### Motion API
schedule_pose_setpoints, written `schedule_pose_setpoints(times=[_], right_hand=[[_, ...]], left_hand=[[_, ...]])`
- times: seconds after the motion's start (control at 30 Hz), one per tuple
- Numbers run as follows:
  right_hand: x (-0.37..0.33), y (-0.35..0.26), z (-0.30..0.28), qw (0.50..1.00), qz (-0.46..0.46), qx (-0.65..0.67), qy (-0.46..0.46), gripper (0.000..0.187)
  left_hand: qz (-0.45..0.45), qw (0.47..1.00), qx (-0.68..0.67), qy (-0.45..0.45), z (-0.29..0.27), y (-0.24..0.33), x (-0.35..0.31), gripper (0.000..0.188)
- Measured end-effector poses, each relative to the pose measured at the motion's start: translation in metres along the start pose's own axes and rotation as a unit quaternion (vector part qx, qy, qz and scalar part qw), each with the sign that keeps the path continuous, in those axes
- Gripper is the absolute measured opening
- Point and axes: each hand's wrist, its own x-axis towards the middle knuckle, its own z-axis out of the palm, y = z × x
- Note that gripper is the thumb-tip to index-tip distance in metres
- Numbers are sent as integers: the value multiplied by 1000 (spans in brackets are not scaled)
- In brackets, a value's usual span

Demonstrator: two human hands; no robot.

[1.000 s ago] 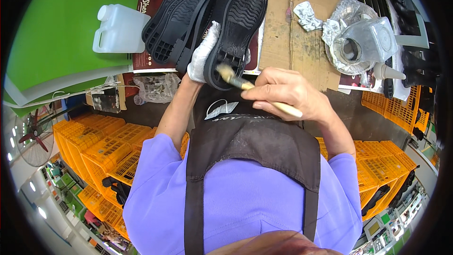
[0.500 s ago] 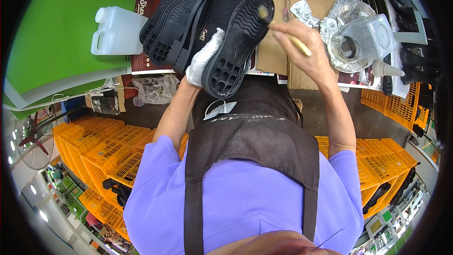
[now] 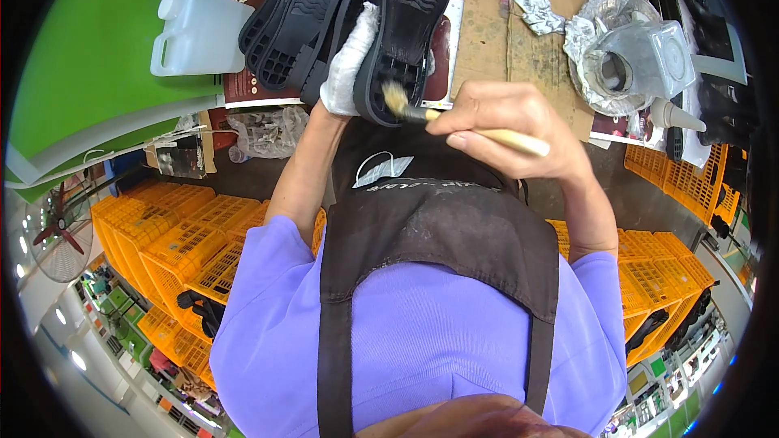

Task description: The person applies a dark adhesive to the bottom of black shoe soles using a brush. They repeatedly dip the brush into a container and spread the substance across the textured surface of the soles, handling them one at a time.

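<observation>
My left hand (image 3: 353,65), in a white glove, grips a black shoe sole (image 3: 418,8) by its left edge. The sole is tilted, with its wavy tread at the far end and its grid of square hollows nearest me. A paintbrush (image 3: 519,143) with a pale handle is pinched in my bare right hand (image 3: 503,118). Its bristles are at the near, heel end of the sole; whether they touch is hard to tell. Just left of my gloved hand, several more black soles (image 3: 292,24) lie overlapping on the bench.
A white jug (image 3: 203,36) stands on the green surface (image 3: 89,40) at the left. Stained cardboard (image 3: 535,65) covers the bench to the right. Beyond it are a clear plastic container (image 3: 649,61) and crumpled foil (image 3: 540,8). Orange crates (image 3: 195,247) stand on both sides behind me.
The brush in my right hand has moved from the sole's far end toward me, down to the heel. The sole sits further up the view, as does the bench.
</observation>
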Motion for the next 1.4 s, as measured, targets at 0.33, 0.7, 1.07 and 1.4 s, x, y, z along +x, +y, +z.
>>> schedule_pose_setpoints(times=[0.33, 0.7, 1.07, 1.4], right_hand=[[21, 47, -54, 949, 109, -119, 271, 18], [25, 6, -29, 961, 132, -4, 243, 14], [23, 0, -15, 986, 57, -86, 128, 10], [19, 6, -28, 987, 24, -129, 88, 10]], left_hand=[[-6, 994, 13, -106, -9, -1, -7, 47], [96, 959, 264, -26, -7, 14, -6, 45], [267, 881, 388, -40, 3, 28, -1, 52], [292, 857, 420, -63, 12, 50, -7, 76]])
